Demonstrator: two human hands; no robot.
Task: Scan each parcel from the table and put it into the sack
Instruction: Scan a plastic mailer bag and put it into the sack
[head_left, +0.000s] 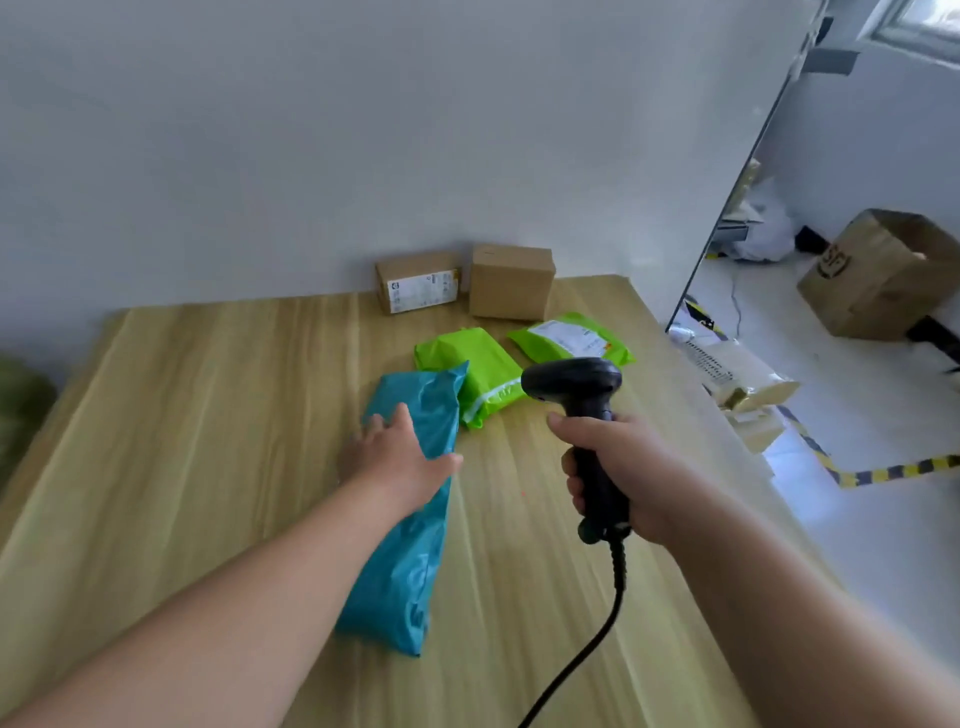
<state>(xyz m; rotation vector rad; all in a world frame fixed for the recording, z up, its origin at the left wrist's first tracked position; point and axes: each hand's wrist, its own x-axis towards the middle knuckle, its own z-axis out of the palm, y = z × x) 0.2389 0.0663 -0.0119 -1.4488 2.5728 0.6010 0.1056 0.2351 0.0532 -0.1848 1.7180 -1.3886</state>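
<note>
The teal parcel lies flat on the bench in front of you. It is a long soft mailer with its far end pointing to about 12 o'clock, toward the wall.

Your left hand rests palm down on the parcel's far half. The fingers are straight and spread and reach off the parcel's left edge, and the thumb stretches out to 3 o'clock across the plastic. It grips nothing. The forearm runs in from 7 o'clock, low over the bench.

Your right hand is wrapped round the grip of the black scanner. Fingers and thumb are curled tight on the handle, and the wrist is raised above the bench at the parcel's 3 o'clock. The scanner's head tips forward and to the left, and its cable drops back toward 6 o'clock.

At the parcel's 1 o'clock a green parcel touches or slightly tucks under the teal corner. A labelled green parcel lies just beside that one, at its 2 o'clock.

Against the wall at 12 o'clock stand a labelled box and a plain box, side by side.

A blurred dark green shape sits off the bench at 9 o'clock; you cannot tell what it is.

On the floor at 2 o'clock there is a large carton.
</note>
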